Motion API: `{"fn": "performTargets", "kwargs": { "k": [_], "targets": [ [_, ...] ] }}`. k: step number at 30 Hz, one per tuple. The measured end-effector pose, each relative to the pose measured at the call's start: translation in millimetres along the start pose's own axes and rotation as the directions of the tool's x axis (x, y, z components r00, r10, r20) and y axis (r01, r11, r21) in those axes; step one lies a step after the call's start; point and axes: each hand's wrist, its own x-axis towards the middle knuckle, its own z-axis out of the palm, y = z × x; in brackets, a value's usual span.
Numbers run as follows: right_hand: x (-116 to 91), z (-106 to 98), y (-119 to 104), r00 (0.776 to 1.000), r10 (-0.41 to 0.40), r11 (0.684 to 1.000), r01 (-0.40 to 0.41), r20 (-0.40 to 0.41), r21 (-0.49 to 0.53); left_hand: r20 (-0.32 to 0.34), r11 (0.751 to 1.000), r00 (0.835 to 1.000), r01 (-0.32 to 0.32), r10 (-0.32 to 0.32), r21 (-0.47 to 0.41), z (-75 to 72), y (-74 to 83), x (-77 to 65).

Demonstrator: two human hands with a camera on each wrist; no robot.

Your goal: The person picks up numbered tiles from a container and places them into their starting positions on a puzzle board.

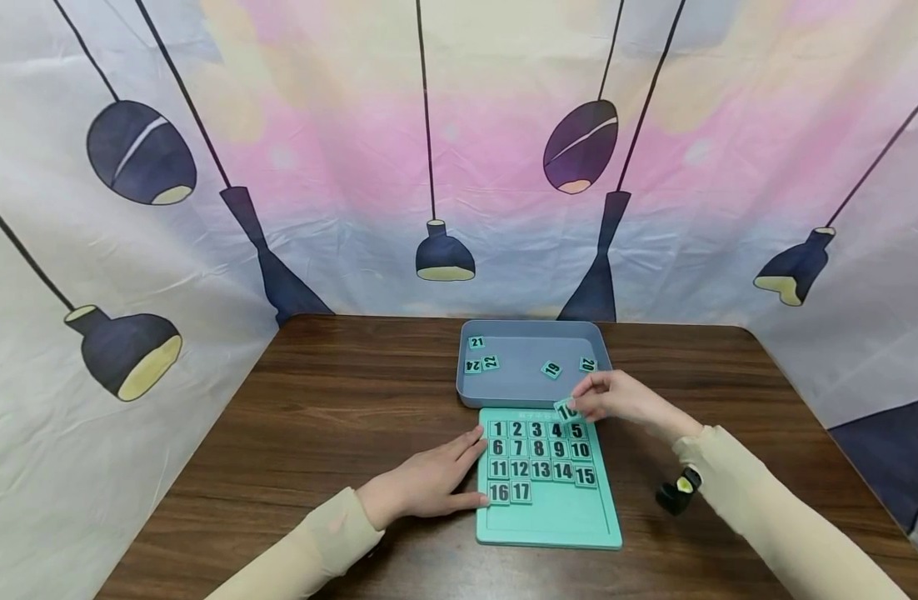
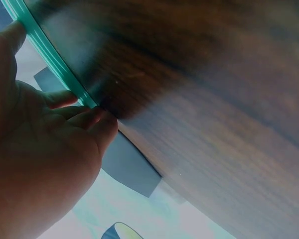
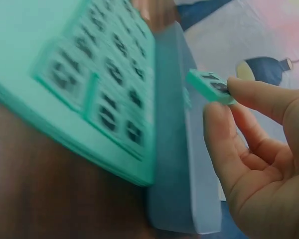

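Observation:
My right hand (image 1: pixel 616 400) pinches a small green number tile (image 1: pixel 565 409) between thumb and fingertips, above the top edge of the green number board (image 1: pixel 541 525). The tile's first digit reads 1; fingers partly cover the second. In the right wrist view the tile (image 3: pixel 209 85) is tilted, held clear of the board. Rows of tiles numbered 1 to 17 lie on the board, with the 15 tile (image 1: pixel 586 477) sitting slightly askew. My left hand (image 1: pixel 432 479) rests against the board's left edge, fingers extended along its rim (image 2: pixel 55 59).
A grey-blue tray (image 1: pixel 534 332) stands just behind the board, holding several loose tiles, among them 19 (image 1: pixel 551 370) and 21 (image 1: pixel 477 342). Everything sits on a dark wooden table (image 1: pixel 369 375). A curtain printed with lamps (image 1: pixel 369 150) hangs behind the table.

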Motion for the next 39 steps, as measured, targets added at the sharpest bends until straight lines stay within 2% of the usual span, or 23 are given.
{"fn": "performTargets", "kwargs": {
  "k": [12, 18, 24, 32, 36, 39],
  "targets": [
    [-40.9, 54.6, 24.8, 0.996, 0.012, 0.997, -0.019, 0.086, 0.079, 0.008, 1.0, 1.0, 0.015, -0.016, 0.008, -0.5, -0.2, 0.3],
    [-49.0, 75.7, 30.6, 0.998, -0.018, 0.995, 0.013, 0.053, 0.102, 0.005, 1.0, 1.0, 0.013, -0.013, 0.015, 0.5, -0.6, 1.4],
    [-49.6, 88.3, 28.2, 0.998, -0.069, 0.997, 0.069, 0.014, 0.021, 0.015, 1.0, 1.0, 0.019, -0.019, 0.008, 2.1, -0.5, 1.7],
    [-44.3, 98.0, 24.5, 0.994, -0.108, 0.992, 0.109, 0.01, -0.067, 0.011, 1.0, 1.0, 0.017, -0.017, 0.008, 2.9, -1.3, 1.4],
    [-42.9, 91.8, 19.4, 0.99, -0.138, 0.979, 0.139, 0.019, -0.15, 0.014, 1.0, 1.0, 0.014, -0.014, 0.008, 3.2, -2.1, 1.4],
    [-36.1, 78.0, 12.7, 0.985, -0.172, 0.954, 0.167, 0.003, -0.25, 0.012, 1.0, 1.0, 0.007, -0.007, 0.008, 3.0, -2.2, 1.7]
  ]
}}
